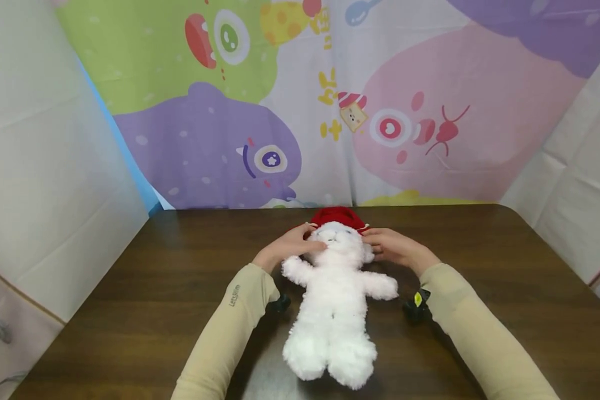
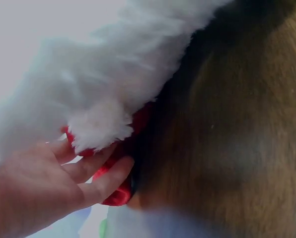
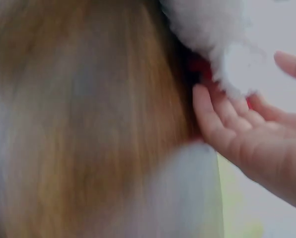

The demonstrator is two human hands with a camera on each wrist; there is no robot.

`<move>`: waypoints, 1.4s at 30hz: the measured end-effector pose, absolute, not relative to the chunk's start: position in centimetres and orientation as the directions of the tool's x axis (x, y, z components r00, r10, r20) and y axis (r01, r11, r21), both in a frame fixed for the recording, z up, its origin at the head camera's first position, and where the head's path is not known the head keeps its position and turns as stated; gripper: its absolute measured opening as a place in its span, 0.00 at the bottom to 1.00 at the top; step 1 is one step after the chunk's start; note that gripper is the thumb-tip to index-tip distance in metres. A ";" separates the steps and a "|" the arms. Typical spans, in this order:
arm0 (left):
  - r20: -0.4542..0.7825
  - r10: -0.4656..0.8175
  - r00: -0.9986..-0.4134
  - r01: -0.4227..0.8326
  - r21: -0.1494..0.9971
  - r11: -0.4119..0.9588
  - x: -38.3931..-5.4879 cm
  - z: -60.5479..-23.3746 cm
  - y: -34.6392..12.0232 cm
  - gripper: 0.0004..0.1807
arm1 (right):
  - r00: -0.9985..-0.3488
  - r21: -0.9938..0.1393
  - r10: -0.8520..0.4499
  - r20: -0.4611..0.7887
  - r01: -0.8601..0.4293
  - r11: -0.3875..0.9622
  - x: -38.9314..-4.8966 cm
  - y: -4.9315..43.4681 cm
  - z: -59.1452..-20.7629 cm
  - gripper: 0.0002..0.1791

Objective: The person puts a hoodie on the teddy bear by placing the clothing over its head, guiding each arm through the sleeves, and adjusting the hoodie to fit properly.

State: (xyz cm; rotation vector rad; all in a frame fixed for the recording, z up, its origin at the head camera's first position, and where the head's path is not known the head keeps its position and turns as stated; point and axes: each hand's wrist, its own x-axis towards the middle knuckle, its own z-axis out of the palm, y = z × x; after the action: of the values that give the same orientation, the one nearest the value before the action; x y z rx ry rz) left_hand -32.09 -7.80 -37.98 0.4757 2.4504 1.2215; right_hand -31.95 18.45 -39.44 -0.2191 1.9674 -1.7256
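Observation:
A white plush toy lies on its back on the brown table, arms spread and feet toward me. On its head is a red hat, whose shiny red fabric shows beside a fluffy white ear in the left wrist view. At the left side of the head, my left hand touches the hat's edge with outstretched fingers, its thumb against the cheek. My right hand rests along the other side, fingertips under the white fluff by the red edge. Its thumb stands apart from the fingers.
The dark wooden table extends around the toy. Behind its far edge hangs a curtain with cartoon monsters. White panels stand at both sides. A dark wrist strap part hangs under the right forearm.

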 end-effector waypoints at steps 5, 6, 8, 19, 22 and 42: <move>-0.117 0.463 -0.879 0.142 0.862 0.487 -32.2 -38.6 -7.9 0.34 | -0.822 -0.978 -0.533 -0.200 0.137 0.156 -31.9 19.6 -39.8 0.26; -0.111 0.469 -0.876 0.144 0.869 0.474 -32.3 -38.8 -7.9 0.33 | -0.821 -0.978 -0.538 -0.192 0.117 0.171 -31.9 19.7 -39.9 0.28; -0.104 0.482 -0.870 0.147 0.877 0.456 -32.3 -39.0 -8.0 0.33 | -0.826 -0.976 -0.532 -0.183 0.090 0.196 -31.8 19.7 -40.0 0.29; -0.136 0.517 -0.845 0.140 0.877 0.460 -31.2 -38.1 -7.0 0.47 | -0.925 -0.942 -0.361 -0.120 -0.009 0.335 -31.1 18.1 -40.3 0.19; -0.134 0.475 -0.869 0.140 0.855 0.499 -31.1 -37.9 -6.6 0.53 | -0.948 -0.933 -0.297 -0.118 0.003 0.361 -30.7 17.5 -40.2 0.18; 0.118 0.348 -0.930 0.241 0.911 0.335 -30.7 -38.0 -4.9 0.52 | -0.958 -0.901 -0.239 -0.161 0.043 0.432 -29.0 16.3 -37.9 0.37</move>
State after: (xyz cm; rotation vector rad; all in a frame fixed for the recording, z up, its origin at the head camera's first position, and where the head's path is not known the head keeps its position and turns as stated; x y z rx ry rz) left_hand -30.67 -4.91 -38.03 0.5501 2.4845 1.6691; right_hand -28.97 16.29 -37.93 -0.1702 2.4229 -1.5364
